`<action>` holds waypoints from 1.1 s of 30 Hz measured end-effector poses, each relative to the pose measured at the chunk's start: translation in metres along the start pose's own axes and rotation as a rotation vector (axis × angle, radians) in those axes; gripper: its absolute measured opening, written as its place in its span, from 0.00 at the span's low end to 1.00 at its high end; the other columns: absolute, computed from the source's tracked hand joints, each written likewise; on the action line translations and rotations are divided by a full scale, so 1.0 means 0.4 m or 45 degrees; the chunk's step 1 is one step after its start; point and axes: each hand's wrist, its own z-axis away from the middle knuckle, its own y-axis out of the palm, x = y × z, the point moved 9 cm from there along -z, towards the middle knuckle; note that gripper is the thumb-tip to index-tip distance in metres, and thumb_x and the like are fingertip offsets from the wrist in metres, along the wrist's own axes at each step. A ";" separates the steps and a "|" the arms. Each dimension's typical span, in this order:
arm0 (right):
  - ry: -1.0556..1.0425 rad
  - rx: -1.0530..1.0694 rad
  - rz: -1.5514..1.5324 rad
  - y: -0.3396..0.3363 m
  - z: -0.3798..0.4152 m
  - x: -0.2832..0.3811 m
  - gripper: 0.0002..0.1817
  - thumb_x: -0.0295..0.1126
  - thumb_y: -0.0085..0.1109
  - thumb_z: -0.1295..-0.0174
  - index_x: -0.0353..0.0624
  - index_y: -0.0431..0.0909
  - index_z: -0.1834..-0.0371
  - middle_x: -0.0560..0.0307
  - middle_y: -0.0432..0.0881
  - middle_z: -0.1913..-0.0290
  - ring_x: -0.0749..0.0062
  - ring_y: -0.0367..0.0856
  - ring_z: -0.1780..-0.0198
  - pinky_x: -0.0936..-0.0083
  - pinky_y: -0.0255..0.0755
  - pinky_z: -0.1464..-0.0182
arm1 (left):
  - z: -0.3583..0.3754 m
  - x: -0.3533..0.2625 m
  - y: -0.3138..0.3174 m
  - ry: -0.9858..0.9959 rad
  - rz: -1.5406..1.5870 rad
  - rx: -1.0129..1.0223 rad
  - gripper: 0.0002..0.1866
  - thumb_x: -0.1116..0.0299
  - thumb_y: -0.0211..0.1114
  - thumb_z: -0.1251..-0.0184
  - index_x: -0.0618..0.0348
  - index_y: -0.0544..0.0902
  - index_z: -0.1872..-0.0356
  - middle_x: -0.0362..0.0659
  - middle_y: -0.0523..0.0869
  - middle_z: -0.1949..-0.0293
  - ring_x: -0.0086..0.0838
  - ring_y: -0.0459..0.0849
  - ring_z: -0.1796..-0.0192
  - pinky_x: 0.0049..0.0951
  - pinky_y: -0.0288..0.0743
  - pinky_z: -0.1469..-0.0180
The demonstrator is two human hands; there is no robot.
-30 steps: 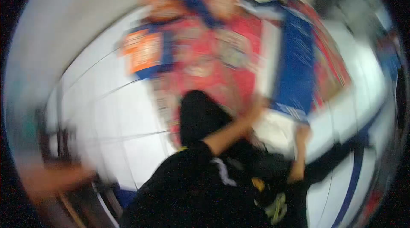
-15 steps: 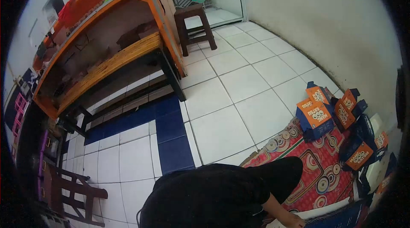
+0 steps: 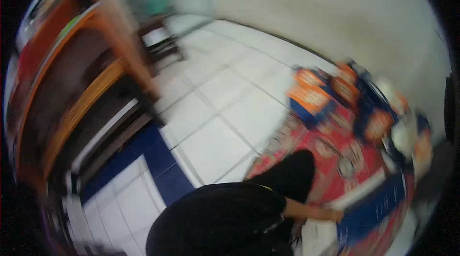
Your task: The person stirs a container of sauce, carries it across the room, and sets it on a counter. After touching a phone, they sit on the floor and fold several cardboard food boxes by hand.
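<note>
My left hand [image 3: 330, 215], at the end of a bare forearm below a black sleeve [image 3: 225, 217], is on the edge of a flat, partly unfolded blue and white cardboard box [image 3: 371, 210]. Its fingers look closed on the card, though motion blurs them. A white panel [image 3: 318, 237] of the card lies just below the hand. My right hand cannot be made out; under the left forearm there is only a dark blurred patch. My black-clothed knee [image 3: 292, 172] is bent beside the card, on a red patterned mat [image 3: 330, 160].
Several folded blue and orange boxes [image 3: 311, 100] stand in a cluster on the mat's far side, near the pale wall [image 3: 287, 2]. White tiled floor [image 3: 206, 146] stretches left to an orange wooden counter and bench [image 3: 86, 107]. A dark stool [image 3: 163, 47] stands behind.
The view has swung, so the room has shifted left and blurred. More of the blue and white cardboard shows now. My left hand remains at its edge.
</note>
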 end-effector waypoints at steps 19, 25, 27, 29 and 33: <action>0.696 -0.449 0.389 0.029 0.111 -0.151 0.37 0.23 0.62 0.50 0.49 0.59 0.34 0.40 0.79 0.62 0.45 0.79 0.59 0.59 0.72 0.58 | 0.020 -0.252 0.130 0.084 -1.656 0.018 0.18 0.82 0.62 0.44 0.60 0.80 0.50 0.47 0.77 0.60 0.37 0.78 0.54 0.32 0.74 0.51; 0.731 -0.452 0.472 0.030 0.114 -0.168 0.30 0.24 0.61 0.49 0.40 0.65 0.41 0.40 0.80 0.66 0.47 0.80 0.62 0.60 0.73 0.60 | 0.033 -0.230 0.109 0.136 -1.716 0.016 0.18 0.81 0.62 0.43 0.60 0.80 0.50 0.47 0.76 0.59 0.36 0.78 0.53 0.31 0.74 0.51; 0.740 -0.459 0.461 0.028 0.111 -0.173 0.30 0.22 0.60 0.51 0.41 0.65 0.41 0.40 0.80 0.66 0.46 0.80 0.63 0.60 0.73 0.60 | 0.032 -0.228 0.104 0.152 -1.685 0.013 0.16 0.81 0.62 0.42 0.59 0.80 0.51 0.48 0.76 0.57 0.37 0.77 0.52 0.33 0.74 0.50; 0.725 -0.502 0.501 0.025 0.112 -0.167 0.30 0.21 0.59 0.52 0.41 0.66 0.41 0.40 0.80 0.65 0.46 0.80 0.63 0.60 0.73 0.61 | 0.032 -0.228 0.101 0.131 -1.677 0.005 0.18 0.81 0.62 0.42 0.60 0.79 0.49 0.48 0.76 0.56 0.38 0.77 0.52 0.33 0.73 0.49; 0.742 -0.456 0.475 0.023 0.106 -0.147 0.32 0.22 0.60 0.51 0.41 0.64 0.39 0.39 0.80 0.66 0.46 0.80 0.64 0.60 0.73 0.61 | 0.047 -0.217 0.093 0.206 -1.658 -0.115 0.24 0.82 0.63 0.45 0.64 0.72 0.44 0.51 0.72 0.52 0.41 0.75 0.51 0.37 0.70 0.47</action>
